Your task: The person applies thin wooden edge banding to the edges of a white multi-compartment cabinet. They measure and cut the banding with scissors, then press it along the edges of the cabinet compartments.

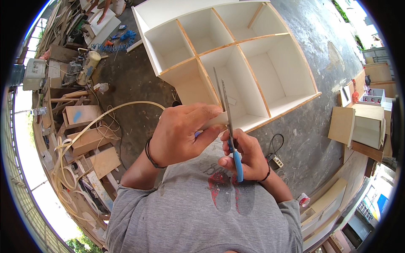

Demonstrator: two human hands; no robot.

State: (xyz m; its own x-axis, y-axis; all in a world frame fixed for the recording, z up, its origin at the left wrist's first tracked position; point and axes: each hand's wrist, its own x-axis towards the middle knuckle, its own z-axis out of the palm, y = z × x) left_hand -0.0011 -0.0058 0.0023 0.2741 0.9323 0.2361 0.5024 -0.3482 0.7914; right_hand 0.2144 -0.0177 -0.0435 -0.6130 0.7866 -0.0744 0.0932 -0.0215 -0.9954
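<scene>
My left hand (181,133) pinches the end of a pale edge-banding strip (216,121) between thumb and fingers. A long cream length of banding (133,102) arcs in from the left and passes behind that hand, which hides where it goes. Blue-handled scissors (237,164) are gripped in my right hand (249,154), their two blades parted and pointing away from me. The strip's end meets the blades near their pivot; whether it lies between them is hard to tell. Beyond my hands stands a white cabinet (291,67) with several compartments and brown front edges.
Loops of banding (63,168) hang among wood offcuts (86,141) on the left. A compressor tank (90,63), a blue coiled hose (128,37) and another person's hand (101,17) are at the upper left. A power strip (277,161) lies right; a small cabinet (366,126) stands further right.
</scene>
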